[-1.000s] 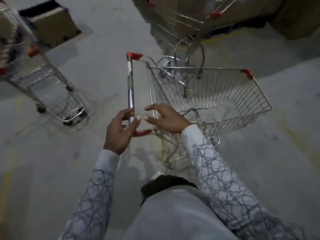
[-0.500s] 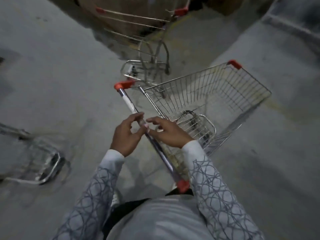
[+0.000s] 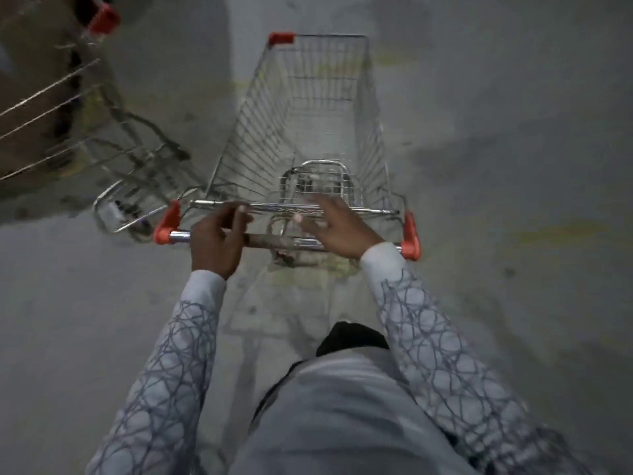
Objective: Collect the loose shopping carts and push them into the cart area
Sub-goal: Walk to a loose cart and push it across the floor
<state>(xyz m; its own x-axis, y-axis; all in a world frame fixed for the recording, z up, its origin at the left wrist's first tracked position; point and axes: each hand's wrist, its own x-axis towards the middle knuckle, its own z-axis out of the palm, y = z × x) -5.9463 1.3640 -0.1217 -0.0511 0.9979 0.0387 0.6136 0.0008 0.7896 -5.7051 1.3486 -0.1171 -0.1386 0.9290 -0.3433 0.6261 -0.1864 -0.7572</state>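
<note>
A wire shopping cart (image 3: pixel 318 108) with red corner caps stands straight ahead of me, its basket empty and its child seat folded. Its handle bar (image 3: pixel 277 242) runs across just in front of me. My left hand (image 3: pixel 215 240) is wrapped around the bar's left part. My right hand (image 3: pixel 337 226) rests over the right part of the bar with its fingers spread and blurred. A second cart (image 3: pixel 113 186) stands at the left, its low frame close to my cart's left rear corner.
Grey concrete floor (image 3: pixel 513 166) with faint yellow paint marks spreads ahead and to the right. Brown cardboard boxes (image 3: pixel 30 73) lie behind the second cart at the upper left. My own trunk and sleeves fill the bottom of the view.
The cart has swung round from an angle to point straight ahead. My hands have moved apart along the handle bar. The second cart has shifted from ahead to my left.
</note>
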